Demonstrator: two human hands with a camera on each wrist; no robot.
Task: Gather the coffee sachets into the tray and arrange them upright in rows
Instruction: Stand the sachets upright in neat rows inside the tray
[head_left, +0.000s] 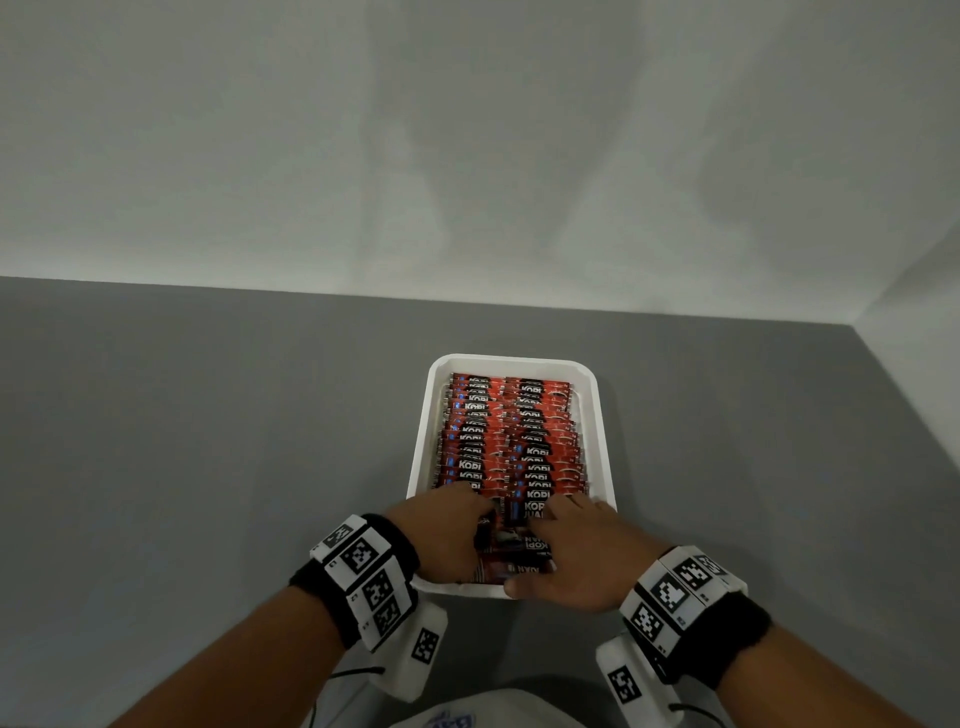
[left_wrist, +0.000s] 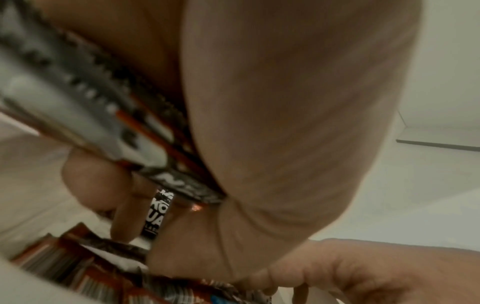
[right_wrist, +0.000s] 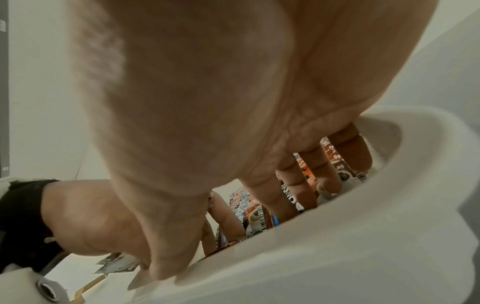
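A white tray (head_left: 592, 415) sits on the grey table and holds two rows of red and black coffee sachets (head_left: 511, 441) standing upright. At its near end a few loose sachets (head_left: 511, 553) lie flat. My left hand (head_left: 447, 530) is over them, and in the left wrist view its fingers (left_wrist: 85, 185) curl under a bundle of sachets (left_wrist: 103, 115) pressed against the palm. My right hand (head_left: 571, 551) rests at the tray's near right corner. Its straight fingers (right_wrist: 293, 185) touch the nearest upright sachets (right_wrist: 249, 197), and its thumb lies on the tray rim (right_wrist: 337, 236).
The grey table (head_left: 208, 441) spreads to the left, right and beyond the tray. A white wall (head_left: 467, 156) rises at its far edge, and a side wall closes it off at the far right. Marker-covered wrist cameras sit on both wrists.
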